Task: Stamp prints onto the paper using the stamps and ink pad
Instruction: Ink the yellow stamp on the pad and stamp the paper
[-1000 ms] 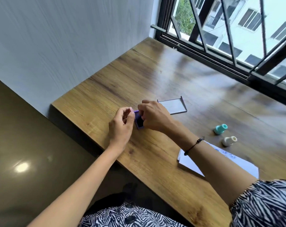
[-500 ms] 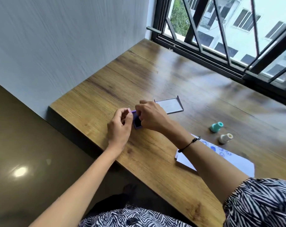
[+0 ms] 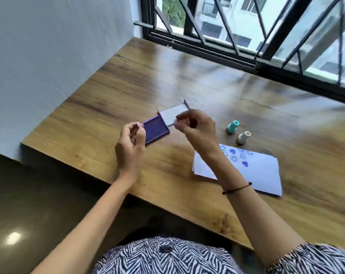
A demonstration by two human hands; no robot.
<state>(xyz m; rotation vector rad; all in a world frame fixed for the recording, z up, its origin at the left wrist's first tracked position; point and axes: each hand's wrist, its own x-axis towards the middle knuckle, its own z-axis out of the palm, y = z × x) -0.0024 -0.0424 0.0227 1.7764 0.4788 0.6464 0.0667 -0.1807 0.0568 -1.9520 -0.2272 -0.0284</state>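
Glossy wood-grain table (image 3: 187, 84), matt white paper (image 3: 262, 171), plastic stamps (image 3: 233, 127).

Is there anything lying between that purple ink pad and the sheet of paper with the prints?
Nothing visible lies on the table between the ink pad and the paper. Only the right hand and its forearm hang above that stretch; the two stamps stand further back.

A wooden table (image 3: 207, 91) runs from the wall to the window. Near its centre lies a purple ink pad (image 3: 155, 131), with what looks like its clear lid (image 3: 172, 115) touching at 1 o'clock. At 3 o'clock stand a teal stamp (image 3: 233, 126) and a cream stamp (image 3: 243, 137), and at 4 o'clock lies white paper (image 3: 254, 171) bearing blue prints.
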